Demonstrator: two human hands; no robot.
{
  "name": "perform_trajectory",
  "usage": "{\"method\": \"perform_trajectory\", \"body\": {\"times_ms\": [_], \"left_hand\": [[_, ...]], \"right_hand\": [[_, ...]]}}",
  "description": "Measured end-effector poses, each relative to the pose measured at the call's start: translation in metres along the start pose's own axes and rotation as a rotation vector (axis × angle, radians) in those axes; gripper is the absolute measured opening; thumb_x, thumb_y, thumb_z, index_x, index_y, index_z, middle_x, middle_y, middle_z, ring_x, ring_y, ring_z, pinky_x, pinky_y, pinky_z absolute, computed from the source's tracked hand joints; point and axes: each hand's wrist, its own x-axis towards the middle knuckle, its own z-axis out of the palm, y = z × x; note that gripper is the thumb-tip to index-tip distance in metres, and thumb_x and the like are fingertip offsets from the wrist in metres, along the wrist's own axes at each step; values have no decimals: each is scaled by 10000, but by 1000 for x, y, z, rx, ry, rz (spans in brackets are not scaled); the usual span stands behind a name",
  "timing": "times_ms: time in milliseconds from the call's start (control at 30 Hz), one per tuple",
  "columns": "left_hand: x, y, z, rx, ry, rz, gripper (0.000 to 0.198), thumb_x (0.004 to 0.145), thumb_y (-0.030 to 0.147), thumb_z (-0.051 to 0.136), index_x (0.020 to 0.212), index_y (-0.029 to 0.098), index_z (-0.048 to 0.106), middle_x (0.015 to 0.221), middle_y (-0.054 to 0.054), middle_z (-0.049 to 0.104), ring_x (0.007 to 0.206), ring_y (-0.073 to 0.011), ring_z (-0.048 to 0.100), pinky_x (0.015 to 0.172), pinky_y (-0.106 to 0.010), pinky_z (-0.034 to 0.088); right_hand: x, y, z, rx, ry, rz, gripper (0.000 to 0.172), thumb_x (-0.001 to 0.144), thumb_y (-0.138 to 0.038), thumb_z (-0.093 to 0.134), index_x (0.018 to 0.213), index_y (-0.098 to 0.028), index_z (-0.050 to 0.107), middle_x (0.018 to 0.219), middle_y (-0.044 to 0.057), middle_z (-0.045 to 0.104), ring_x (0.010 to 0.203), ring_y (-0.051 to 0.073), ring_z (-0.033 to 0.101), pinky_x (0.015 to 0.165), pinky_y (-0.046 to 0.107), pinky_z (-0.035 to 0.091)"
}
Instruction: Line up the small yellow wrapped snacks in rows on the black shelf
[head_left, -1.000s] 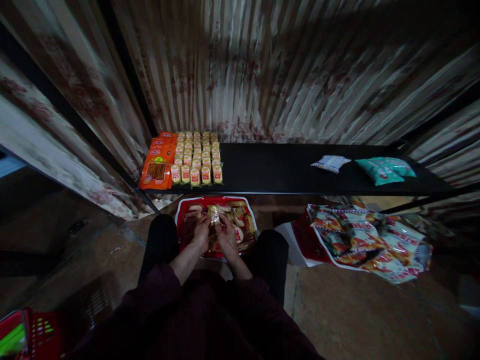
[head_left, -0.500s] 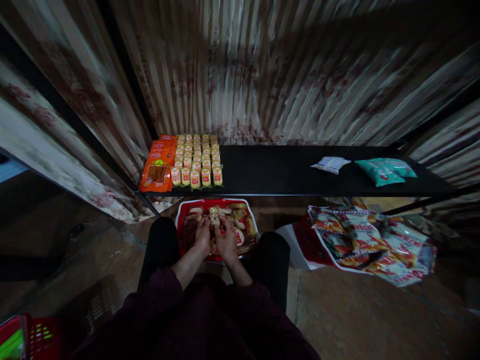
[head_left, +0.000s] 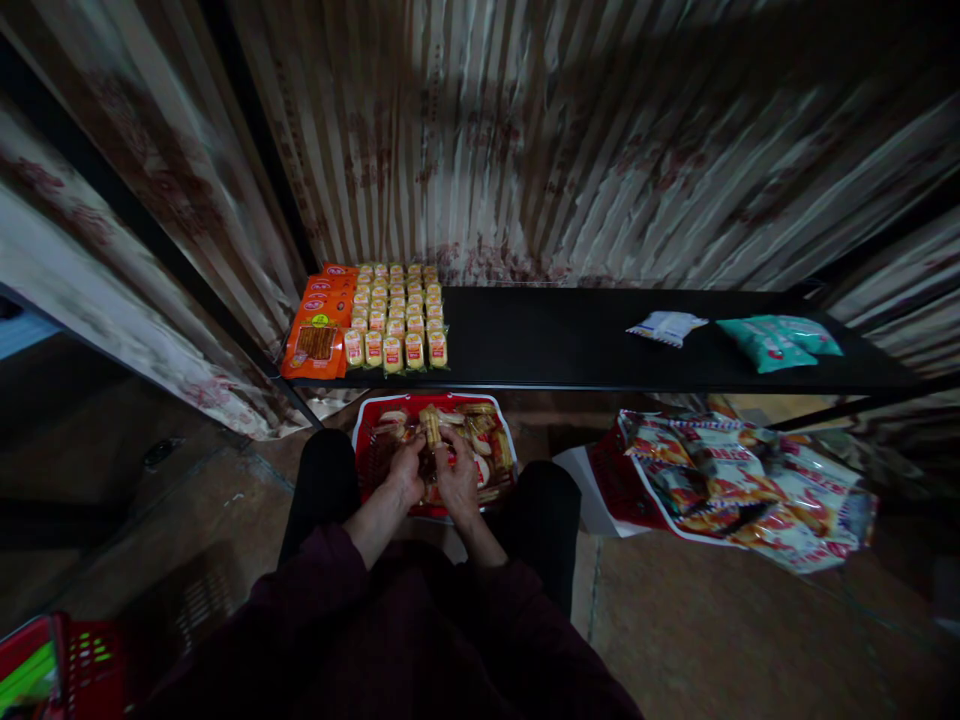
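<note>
Between my knees stands a red basket with a white rim, holding several small wrapped snack cakes. Over it, my left hand and my right hand are close together, both closed around one wrapped snack cake that points away from me. On the black shelf beyond the basket, similar wrapped snack cakes stand in tidy rows. Left of those rows lie overlapping orange snack packets.
A white packet and teal packets lie on the shelf's right part. To my right, another red basket overflows with white-and-red snack bags. A red basket stands at lower left. Curtains hang behind the shelf.
The snack cake in my hands has turned, now showing its ridged side and reaching slightly farther toward the shelf. Both hands remain over the basket, and the view has shifted slightly.
</note>
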Motion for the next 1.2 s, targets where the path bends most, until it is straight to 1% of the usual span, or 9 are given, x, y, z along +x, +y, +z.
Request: {"method": "perform_trajectory", "body": {"times_ms": [200,400,533,600,667,800,933,1067,1200], "left_hand": [[-1,3,1,-36,20,-59,65,761,157,625,707,157,588,551,31,564,450,-78,499,532,-211,451],[3,2,-2,-78,-23,-92,7,761,151,611,764,153,605,586,12,594,498,-99,549,561,-225,473],[4,2,-2,-53,-49,-97,42,742,160,632,775,155,608,602,4,610,532,-116,572,607,-250,494],[4,1,-2,-57,-70,-74,47,735,148,630,776,159,612,651,-8,639,600,-132,606,663,-265,504],[4,-1,-1,-46,-81,-19,79,715,116,633,775,164,620,706,-12,660,669,-134,626,717,-262,500],[3,-3,0,-7,-64,77,130,667,71,641,764,157,625,758,-17,674,748,-127,634,777,-242,481],[0,-1,-1,21,-106,75,172,628,97,663,782,158,618,739,-8,667,721,-132,634,728,-244,479],[-3,1,1,60,-86,87,191,590,109,673,749,182,598,651,31,636,626,-118,602,636,-231,453],[-7,-1,3,53,-108,149,175,583,136,669,737,180,598,680,28,640,659,-114,601,680,-232,451]], "right_hand": [[-1,-5,-1,-40,-13,-35,310,843,-322,495,1095,-210,636,1080,77,663,1040,222,567,977,413,416],[-2,-3,-2,-66,-32,-88,300,825,-306,519,1085,-221,642,1108,73,660,1056,225,567,969,418,422],[0,-1,-3,-65,-6,-75,291,826,-285,499,1068,-217,646,1092,72,671,1053,224,580,966,415,430],[0,0,-4,-79,10,-83,299,825,-263,482,1072,-221,645,1104,71,670,1067,225,579,979,420,423],[1,2,-5,-99,18,-97,317,820,-236,461,1078,-223,645,1125,73,665,1084,227,575,994,427,412],[1,7,-5,-137,12,-106,333,798,-210,447,1054,-209,659,1132,86,664,1101,242,570,991,445,414],[2,11,-4,-150,-13,-96,346,805,-208,435,1070,-209,659,1123,85,674,1081,241,588,985,446,427],[0,16,-3,-174,-48,-75,388,843,-263,433,1175,-186,618,1187,110,651,1123,255,577,998,452,425],[-3,20,-1,-170,-72,-35,430,856,-341,450,1213,-148,591,1211,148,633,1139,272,572,1001,458,426]]}}
